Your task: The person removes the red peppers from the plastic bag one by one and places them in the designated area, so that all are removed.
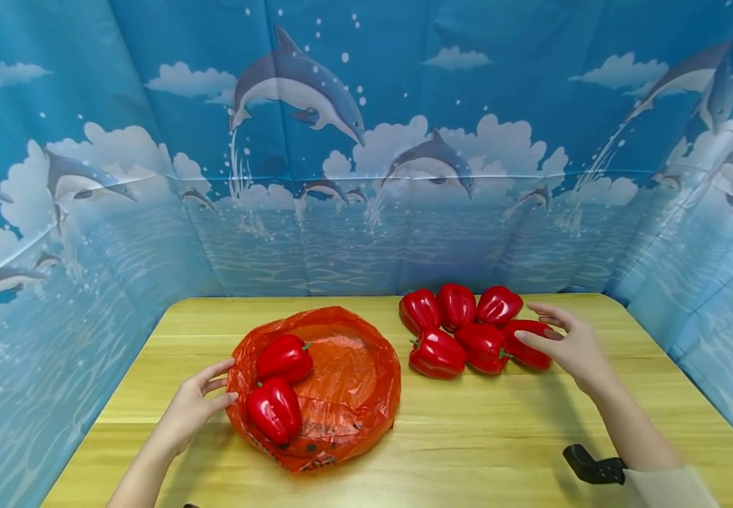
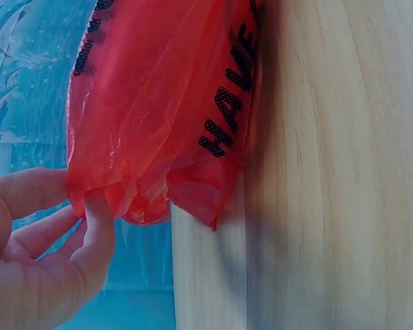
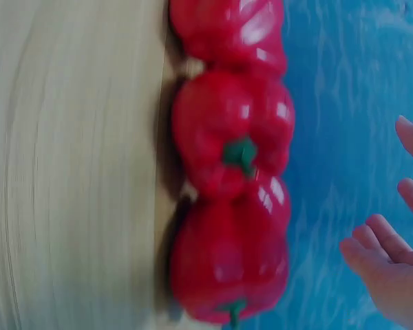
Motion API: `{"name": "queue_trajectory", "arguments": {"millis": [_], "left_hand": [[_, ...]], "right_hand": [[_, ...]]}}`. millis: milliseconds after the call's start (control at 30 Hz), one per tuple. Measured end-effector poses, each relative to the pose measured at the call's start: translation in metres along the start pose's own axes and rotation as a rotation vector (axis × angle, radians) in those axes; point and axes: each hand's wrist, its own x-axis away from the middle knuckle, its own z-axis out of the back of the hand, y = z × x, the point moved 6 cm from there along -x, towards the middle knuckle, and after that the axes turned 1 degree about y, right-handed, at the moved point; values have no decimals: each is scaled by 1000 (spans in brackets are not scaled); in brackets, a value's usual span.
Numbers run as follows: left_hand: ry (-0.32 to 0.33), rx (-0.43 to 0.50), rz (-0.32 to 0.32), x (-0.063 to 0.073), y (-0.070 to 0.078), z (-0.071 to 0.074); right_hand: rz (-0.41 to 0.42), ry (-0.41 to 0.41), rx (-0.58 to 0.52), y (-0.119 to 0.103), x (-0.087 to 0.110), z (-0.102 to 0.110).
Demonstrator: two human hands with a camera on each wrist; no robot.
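Observation:
An orange-red plastic bag (image 1: 353, 367) lies spread on the table with its mouth up. Two red bell peppers, one (image 1: 283, 358) behind the other (image 1: 274, 410), rest inside on its left. My left hand (image 1: 195, 402) is at the bag's left rim; in the left wrist view its fingertips pinch the plastic edge. At the right, several red bell peppers stand in two close rows. Over the rightmost front pepper (image 1: 527, 351) hovers my right hand (image 1: 572, 346), thumb and fingers spread apart. The right wrist view shows these fingers holding nothing beside the red peppers (image 3: 227, 130).
The light wooden table (image 1: 468, 451) ends against a blue curtain (image 1: 353, 240) printed with dolphins, which closes off the back and both sides. A black wrist-worn device (image 1: 595, 469) sits on my right forearm. Dark lettering marks the bag's front side.

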Motion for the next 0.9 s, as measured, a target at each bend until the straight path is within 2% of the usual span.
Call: {"name": "queue_trajectory", "arguments": {"millis": [333, 700, 900], "left_hand": [[0, -12, 4, 0, 1, 1], [-3, 5, 1, 0, -1, 1], [-6, 9, 3, 0, -1, 2]], "right_hand": [[67, -126, -106, -42, 12, -49], [168, -241, -184, -82, 20, -114], [212, -289, -216, -102, 23, -142]]}}
